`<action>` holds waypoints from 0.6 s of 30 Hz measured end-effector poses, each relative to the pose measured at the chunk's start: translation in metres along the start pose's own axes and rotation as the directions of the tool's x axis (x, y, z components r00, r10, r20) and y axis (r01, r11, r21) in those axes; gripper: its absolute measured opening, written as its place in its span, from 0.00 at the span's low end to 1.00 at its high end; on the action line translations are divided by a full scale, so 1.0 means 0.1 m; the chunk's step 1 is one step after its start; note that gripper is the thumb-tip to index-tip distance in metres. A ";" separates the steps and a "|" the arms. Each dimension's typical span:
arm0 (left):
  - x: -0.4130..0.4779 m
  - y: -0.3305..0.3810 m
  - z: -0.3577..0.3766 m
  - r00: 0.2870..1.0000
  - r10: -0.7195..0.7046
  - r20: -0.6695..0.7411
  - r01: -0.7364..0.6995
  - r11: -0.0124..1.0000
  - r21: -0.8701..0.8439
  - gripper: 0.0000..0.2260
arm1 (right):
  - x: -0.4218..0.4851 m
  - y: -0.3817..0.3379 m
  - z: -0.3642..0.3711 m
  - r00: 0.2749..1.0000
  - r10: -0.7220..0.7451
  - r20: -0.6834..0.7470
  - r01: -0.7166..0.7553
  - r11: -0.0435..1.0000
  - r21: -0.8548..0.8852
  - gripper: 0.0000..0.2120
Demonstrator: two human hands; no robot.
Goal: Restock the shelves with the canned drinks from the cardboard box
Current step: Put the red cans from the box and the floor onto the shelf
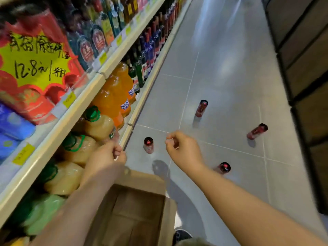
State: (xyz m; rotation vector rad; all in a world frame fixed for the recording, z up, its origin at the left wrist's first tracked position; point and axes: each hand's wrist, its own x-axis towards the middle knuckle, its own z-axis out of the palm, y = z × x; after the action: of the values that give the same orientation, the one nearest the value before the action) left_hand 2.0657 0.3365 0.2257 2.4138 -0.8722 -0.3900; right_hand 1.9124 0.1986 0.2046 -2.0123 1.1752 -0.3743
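A shop aisle, seen from above. Tall shelves (92, 80) packed with drinks run along the left side, and a grey tiled floor (230, 86) fills the middle and right. Dark units (305, 68) line the floor's right edge.

An open cardboard box (167, 210) sits on the floor at the bottom centre, against the foot of the shelves, with its flaps up and its brown inside showing. A yellow and red handwritten price sign (35, 59) hangs at the upper left. Large orange drink bottles (113, 102) and pale juice jugs (99, 125) with green caps fill the lower shelf.

Two bare forearms reach forward over the box. The left hand (108, 153) is at the front edge of the bottom shelf with its fingers curled; whether they grip anything cannot be told. The right hand (184, 148) hovers above the floor, its fingers curled inward with nothing visible in them.

Four red cans appear to stand upright on the floor, none touched by the fingers. The nearest can (148, 145) stands between the two hands, near the bottom shelf's edge. A second can (224, 167) shows just past the right forearm. A third can (201, 108) and a fourth can (257, 131) stand farther out, well apart from both hands.
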 end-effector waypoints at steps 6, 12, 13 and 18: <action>-0.38 0.51 0.04 0.958 0.002 0.287 -0.019 0.998 0.057 0.10 | -0.43 0.35 -0.70 0.982 0.191 -0.011 -0.191 0.981 -0.029 0.10; -0.54 1.19 0.86 0.896 0.001 0.444 -0.034 0.997 0.066 0.26 | -0.28 1.39 -1.45 0.916 0.390 -0.090 -0.399 0.908 -0.130 0.21; -0.51 1.29 1.09 0.884 0.011 0.468 -0.048 0.997 0.066 0.28 | -0.15 1.61 -1.58 0.906 0.408 -0.108 -0.421 0.896 -0.140 0.23; -0.27 1.76 2.42 0.820 0.072 0.568 -0.127 0.990 0.058 0.36 | 0.70 2.74 -2.16 0.879 0.431 -0.203 -0.469 0.859 -0.204 0.31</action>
State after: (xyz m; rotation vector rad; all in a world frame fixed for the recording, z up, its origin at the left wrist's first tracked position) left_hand 1.8526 0.1470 0.1325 2.3465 -1.2851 -1.0870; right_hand 1.6555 -0.0387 0.1386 -1.8524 1.8187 -0.1455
